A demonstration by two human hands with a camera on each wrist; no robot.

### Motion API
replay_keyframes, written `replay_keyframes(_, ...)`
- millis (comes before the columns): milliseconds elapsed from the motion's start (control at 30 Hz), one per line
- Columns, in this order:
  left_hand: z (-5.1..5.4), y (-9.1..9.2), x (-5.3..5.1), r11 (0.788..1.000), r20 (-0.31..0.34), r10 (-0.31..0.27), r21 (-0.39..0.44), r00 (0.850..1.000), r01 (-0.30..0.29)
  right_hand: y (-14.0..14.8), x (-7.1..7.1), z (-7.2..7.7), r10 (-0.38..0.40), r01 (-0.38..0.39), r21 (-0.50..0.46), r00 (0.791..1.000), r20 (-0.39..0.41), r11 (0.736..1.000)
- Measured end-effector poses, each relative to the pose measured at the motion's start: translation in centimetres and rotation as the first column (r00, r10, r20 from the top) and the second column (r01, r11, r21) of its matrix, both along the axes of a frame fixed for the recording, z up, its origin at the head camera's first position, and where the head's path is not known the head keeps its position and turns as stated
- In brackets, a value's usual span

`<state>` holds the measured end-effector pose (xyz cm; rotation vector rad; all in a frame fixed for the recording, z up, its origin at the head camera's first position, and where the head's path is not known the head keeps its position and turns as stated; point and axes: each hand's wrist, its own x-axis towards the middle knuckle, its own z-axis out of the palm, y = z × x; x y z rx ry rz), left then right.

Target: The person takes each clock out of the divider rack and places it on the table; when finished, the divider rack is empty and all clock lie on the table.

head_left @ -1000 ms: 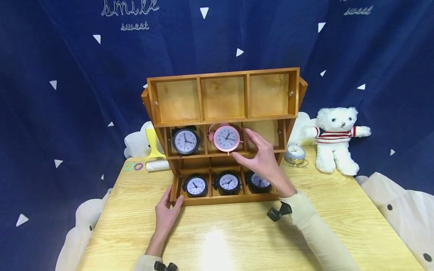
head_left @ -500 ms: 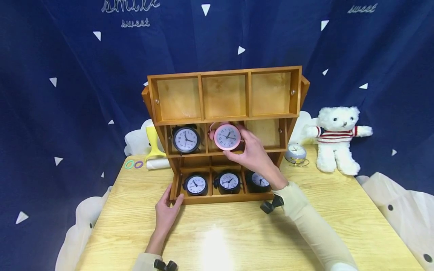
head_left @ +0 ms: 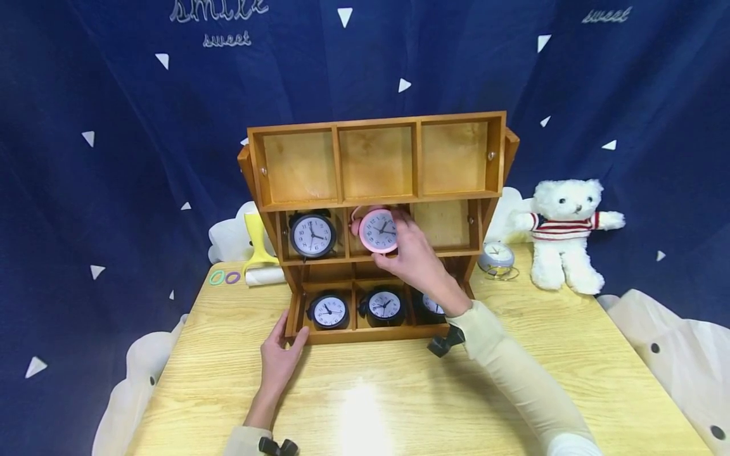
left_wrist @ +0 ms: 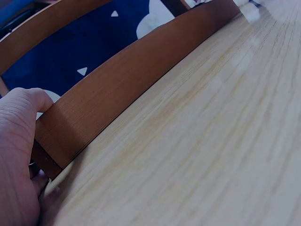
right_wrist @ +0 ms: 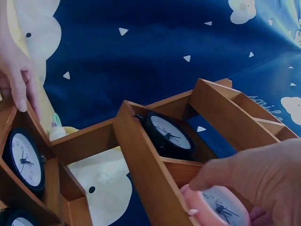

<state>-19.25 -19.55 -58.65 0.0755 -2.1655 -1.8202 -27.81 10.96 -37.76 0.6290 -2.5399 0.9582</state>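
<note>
A pink alarm clock (head_left: 374, 233) stands in the middle compartment of the middle tier of a wooden shelf (head_left: 376, 204). My right hand (head_left: 423, 266) grips its right side; in the right wrist view the thumb lies against the pink rim (right_wrist: 203, 207) and the other fingers (right_wrist: 258, 217) are mostly hidden. My left hand (head_left: 278, 360) holds the shelf's lower left corner, and the left wrist view shows its fingers round the end of the wooden board (left_wrist: 117, 84). A black clock (head_left: 313, 235) fills the compartment left of the pink one.
Black clocks (head_left: 329, 311) sit in the bottom tier, the rightmost partly behind my right wrist. To the right are a grey-blue clock (head_left: 497, 254) and a white teddy bear (head_left: 564, 253). On the left lie a yellow tool (head_left: 258, 239), a white roll (head_left: 265, 277) and two rings (head_left: 217, 277).
My right hand has moved left from beside the pink clock and taken hold of it. The clock looks barely moved. My left hand stays at the shelf corner.
</note>
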Motion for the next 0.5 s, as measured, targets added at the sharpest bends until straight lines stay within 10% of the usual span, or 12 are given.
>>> replay_keyframes(500, 0.5, 0.1, 0.3, 1.0, 0.01, 0.0, -0.012, 1.0, 0.0, -0.9, -0.8, -1.1, -0.08, 0.079, -0.012, 0.969, -0.232, 0.997)
